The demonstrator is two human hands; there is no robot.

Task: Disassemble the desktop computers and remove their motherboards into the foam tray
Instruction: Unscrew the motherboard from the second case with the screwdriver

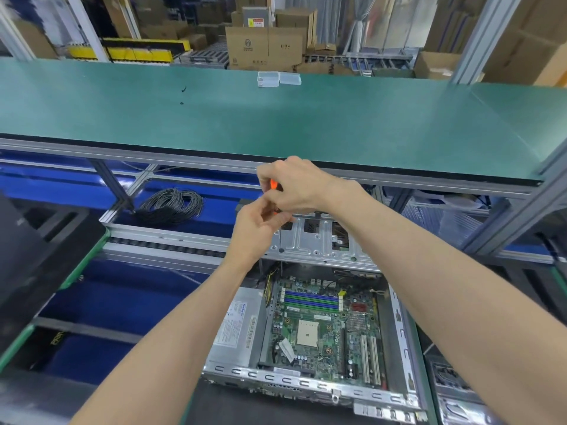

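Gripping an orange-handled screwdriver (274, 191), the right hand (296, 187) has its fingers curled round the top of the handle, while the left hand (257, 230) pinches the lower part of the handle between thumb and bent fingers. The thin metal shaft runs straight down from the hands, and its tip meets a dark screw on the raised metal drive bracket (316, 243) at the far end of the open computer case (306, 381).

Below the forearms, the motherboard (325, 329) lies flat in the case, seated in the right part of the chassis. It is green, with a row of blue and green memory slots near its far edge, a bare beige processor socket in the middle, a small finned silver heatsink and a red one to the right, and two white expansion slots near the front. Beside it on the left sits a grey power supply (236, 332) bearing a white label; its print is too small to read.

Beyond the hands stretches a green workbench (276, 118) with two clear plastic boxes (278, 78) at its far edge. A coil of black cable (171, 207) rests on the lower level to the left. Cardboard cartons (264, 47) stand behind; their markings are not legible.
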